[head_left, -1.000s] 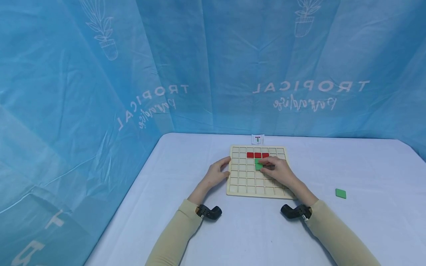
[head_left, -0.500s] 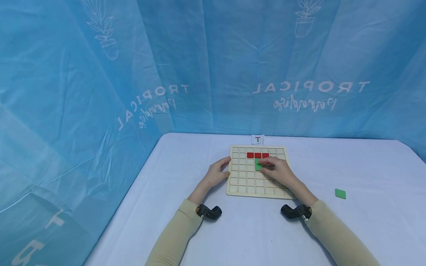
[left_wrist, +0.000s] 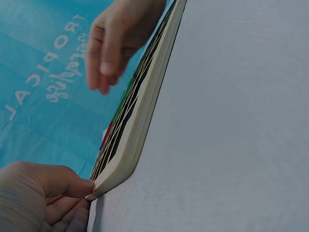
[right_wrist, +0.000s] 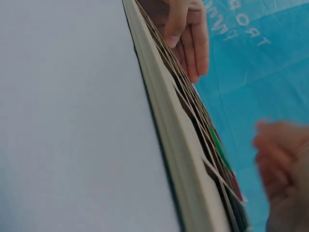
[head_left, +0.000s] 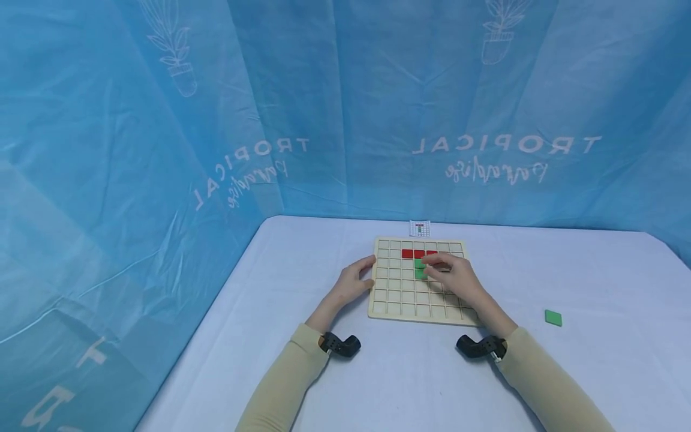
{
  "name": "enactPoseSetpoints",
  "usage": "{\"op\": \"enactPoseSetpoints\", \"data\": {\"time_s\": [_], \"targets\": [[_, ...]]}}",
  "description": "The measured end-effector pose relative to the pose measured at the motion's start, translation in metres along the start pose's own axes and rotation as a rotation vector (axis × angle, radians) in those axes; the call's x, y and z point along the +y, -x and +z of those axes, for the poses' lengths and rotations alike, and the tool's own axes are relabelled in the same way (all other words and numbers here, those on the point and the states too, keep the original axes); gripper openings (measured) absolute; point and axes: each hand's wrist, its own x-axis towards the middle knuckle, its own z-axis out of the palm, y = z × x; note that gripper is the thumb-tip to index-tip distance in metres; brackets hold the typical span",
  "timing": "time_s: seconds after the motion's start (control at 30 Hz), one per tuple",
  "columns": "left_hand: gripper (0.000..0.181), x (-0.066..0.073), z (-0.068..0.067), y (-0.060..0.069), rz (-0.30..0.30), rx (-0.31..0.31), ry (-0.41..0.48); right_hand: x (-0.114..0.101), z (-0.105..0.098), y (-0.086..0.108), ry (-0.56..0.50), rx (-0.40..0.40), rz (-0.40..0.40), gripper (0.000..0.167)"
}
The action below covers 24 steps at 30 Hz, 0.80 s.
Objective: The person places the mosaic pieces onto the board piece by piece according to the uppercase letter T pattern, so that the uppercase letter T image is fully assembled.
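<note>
A wooden grid board point(head_left: 394, 300) lies on the table, bearing three red tiles point(head_left: 407, 254) in a row. Two green tiles point(head_left: 420, 274) sit below the middle red one, partly covered by fingers in the head view. My right hand point(head_left: 456, 278) hovers just over the green tiles; its thumb and fingers hang apart from the board in the left wrist view, holding nothing visible. My left hand point(head_left: 351, 282) touches the board's left edge with thumb and fingertips, its fingers fairly straight in the right wrist view.
One loose green tile point(head_left: 553, 318) lies on the white tablecloth point(head_left: 399, 384) to the right of the board. Behind the board is a small card point(head_left: 419, 228) with a printed red and green grid pattern. A blue curtain point(head_left: 378, 108) hangs beyond the table.
My right hand has lifted slightly off the lower green tile, leaving it in its cell. The left hand stays at the board's edge. The head view has shifted a little.
</note>
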Motion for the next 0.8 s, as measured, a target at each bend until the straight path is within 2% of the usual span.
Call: {"op": "enactPoseSetpoints", "data": {"time_s": [0.13,0.23,0.37,0.53,0.63,0.8], "targets": [[0.057,-0.001,0.001,0.002,0.032,-0.007,-0.007,-0.021,-0.022,0.003,-0.141,0.038,0.015,0.035],[0.057,-0.001,0.000,0.002,0.044,-0.002,-0.012,-0.030,-0.046,0.008,-0.163,0.066,-0.016,0.038],[0.058,0.000,-0.002,0.000,0.016,-0.002,-0.017,-0.033,-0.084,0.028,-0.104,0.118,-0.004,0.039],[0.060,-0.001,-0.003,-0.003,0.001,-0.001,-0.028,-0.023,-0.125,0.065,0.017,0.181,0.082,0.041],[0.060,-0.002,-0.002,-0.003,0.003,-0.002,-0.024,-0.013,-0.143,0.088,0.053,0.206,0.126,0.041],[0.060,-0.003,0.000,-0.002,0.002,-0.003,-0.025,0.003,-0.162,0.124,0.058,0.187,0.192,0.042]]}}
